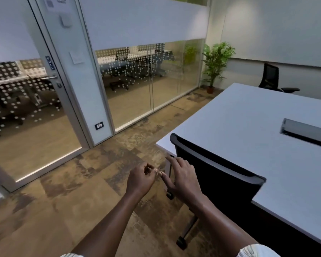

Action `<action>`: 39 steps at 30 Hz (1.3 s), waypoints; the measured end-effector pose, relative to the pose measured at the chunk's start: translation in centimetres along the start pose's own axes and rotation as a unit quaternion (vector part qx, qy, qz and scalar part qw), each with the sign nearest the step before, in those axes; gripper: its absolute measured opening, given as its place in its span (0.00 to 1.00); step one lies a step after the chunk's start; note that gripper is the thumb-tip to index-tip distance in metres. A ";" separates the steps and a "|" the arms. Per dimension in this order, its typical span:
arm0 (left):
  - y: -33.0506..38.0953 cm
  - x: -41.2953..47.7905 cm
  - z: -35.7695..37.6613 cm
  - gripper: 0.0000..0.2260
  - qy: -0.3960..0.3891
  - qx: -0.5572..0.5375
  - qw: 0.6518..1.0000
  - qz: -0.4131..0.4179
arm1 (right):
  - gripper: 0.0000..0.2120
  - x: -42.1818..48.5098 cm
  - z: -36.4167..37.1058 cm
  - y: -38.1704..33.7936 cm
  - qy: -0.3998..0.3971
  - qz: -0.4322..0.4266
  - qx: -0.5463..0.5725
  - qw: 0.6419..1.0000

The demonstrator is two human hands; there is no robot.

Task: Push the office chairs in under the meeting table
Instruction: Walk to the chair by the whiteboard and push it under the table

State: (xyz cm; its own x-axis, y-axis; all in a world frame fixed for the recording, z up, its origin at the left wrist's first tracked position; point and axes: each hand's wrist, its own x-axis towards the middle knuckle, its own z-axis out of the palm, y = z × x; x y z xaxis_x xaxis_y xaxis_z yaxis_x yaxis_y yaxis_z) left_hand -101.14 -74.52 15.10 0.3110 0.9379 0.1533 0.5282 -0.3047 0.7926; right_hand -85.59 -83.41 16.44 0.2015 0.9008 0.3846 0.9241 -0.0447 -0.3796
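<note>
A black office chair (pixel 220 175) stands tucked against the near edge of the white meeting table (pixel 248 117), its backrest rising above the tabletop and its wheels on the carpet. My right hand (pixel 182 177) hovers just left of the backrest, fingers spread, holding nothing and not touching it. Close beside it, my left hand (pixel 140 178) is loosely curled and empty. A second black chair (pixel 271 77) stands at the table's far side, a little back from the edge.
A glass wall with a door (pixel 50 101) runs along the left. A potted plant (pixel 214 64) stands in the far corner. A cable box (pixel 304 132) is set into the tabletop. Brown carpet lies between the table and the glass.
</note>
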 end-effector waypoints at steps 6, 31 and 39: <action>-3.9 8.6 -1.3 0.04 0.000 -0.001 1.000 -0.002 | 0.29 7.6 5.4 -0.7 0.001 0.004 0.009 1.000; -13.3 48.6 -4.2 0.06 -0.072 0.030 0.995 0.059 | 0.30 42.4 21.6 0.6 0.065 0.124 0.026 0.990; -16.3 64.3 -6.4 0.07 -0.118 0.047 0.983 0.136 | 0.30 54.9 26.8 0.0 0.108 0.182 -0.005 0.977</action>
State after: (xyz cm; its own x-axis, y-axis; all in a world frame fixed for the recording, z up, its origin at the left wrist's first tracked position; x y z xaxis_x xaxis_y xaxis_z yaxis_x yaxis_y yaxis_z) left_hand -94.79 -8.18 15.87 0.6194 0.7584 0.2027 0.4672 -0.5636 0.6812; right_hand -83.24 -22.40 15.05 0.5801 0.7125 0.3948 0.7813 -0.3497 -0.5171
